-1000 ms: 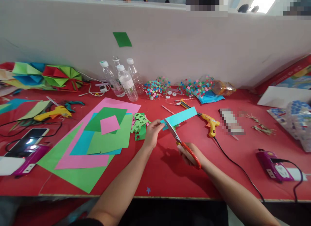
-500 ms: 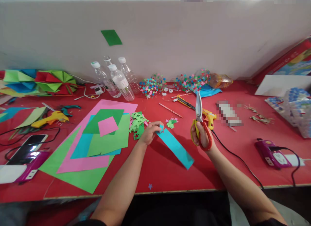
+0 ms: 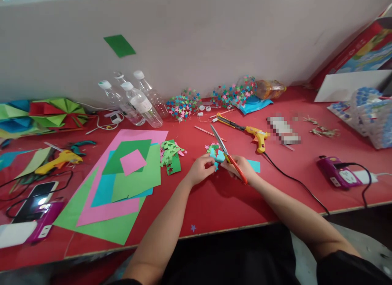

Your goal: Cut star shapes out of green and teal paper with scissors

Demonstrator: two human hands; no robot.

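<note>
In my right hand (image 3: 241, 169) are scissors (image 3: 226, 155) with red and yellow handles, their blades pointing up and to the left. The same hand's fingertips are at a blue paper strip (image 3: 254, 166), which runs behind them and out to the right. Close by on the left, my left hand (image 3: 201, 170) has its fingers pinched at a small blue paper piece (image 3: 216, 167); the exact grip is partly hidden. Just beyond the hands lies a small pile of pink and green paper stars (image 3: 212, 147). Green star-punched scraps (image 3: 171, 155) lie left of my left hand.
Stacked coloured paper sheets (image 3: 136, 177) cover the table's left part. Plastic bottles (image 3: 145, 107) and star-covered balls (image 3: 183, 105) line the wall. A yellow glue gun (image 3: 259, 137) with a black cord lies to the right, near a purple power socket (image 3: 341, 172). One star (image 3: 193, 228) sits near the front edge.
My right hand has moved left with the scissors to meet the blue strip beside my left hand. The strip now lies across to the right, at the right hand's fingers. The view has shifted slightly.
</note>
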